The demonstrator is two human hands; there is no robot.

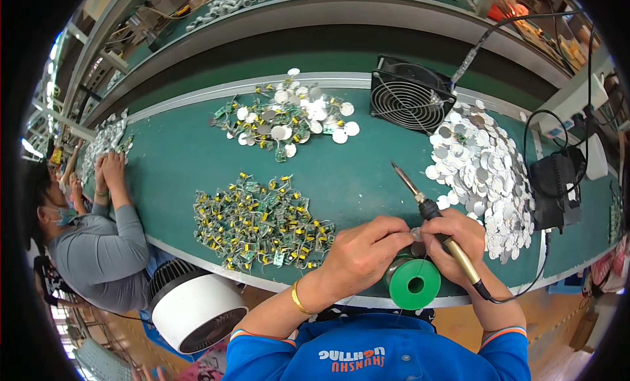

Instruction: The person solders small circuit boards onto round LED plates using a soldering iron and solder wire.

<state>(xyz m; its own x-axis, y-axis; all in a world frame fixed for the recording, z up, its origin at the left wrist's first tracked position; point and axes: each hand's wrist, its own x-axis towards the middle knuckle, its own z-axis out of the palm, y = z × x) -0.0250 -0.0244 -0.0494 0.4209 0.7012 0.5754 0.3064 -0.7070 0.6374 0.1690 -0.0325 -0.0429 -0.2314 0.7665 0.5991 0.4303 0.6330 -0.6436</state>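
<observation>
My right hand (456, 242) is closed around a soldering iron (430, 209), whose bare metal tip points up and left, away from me. The fingertips of my left hand (364, 255) are pinched together and meet those of my right. Between them shows the edge of a small round disc (416, 234), mostly hidden by fingers. Just below both hands, at the bench's front edge, is a green spool (431, 286) of wire. To the left of my left hand lies a heap of small circuit boards with yellow parts (256, 223).
A large pile of white and grey discs (489, 178) spreads at right, beside a black fan (410, 96). Discs mixed with boards (289, 115) lie farther back. A black box (551, 191) with cables stands far right. At left are a white fan (190, 309) and a seated co-worker (98, 250).
</observation>
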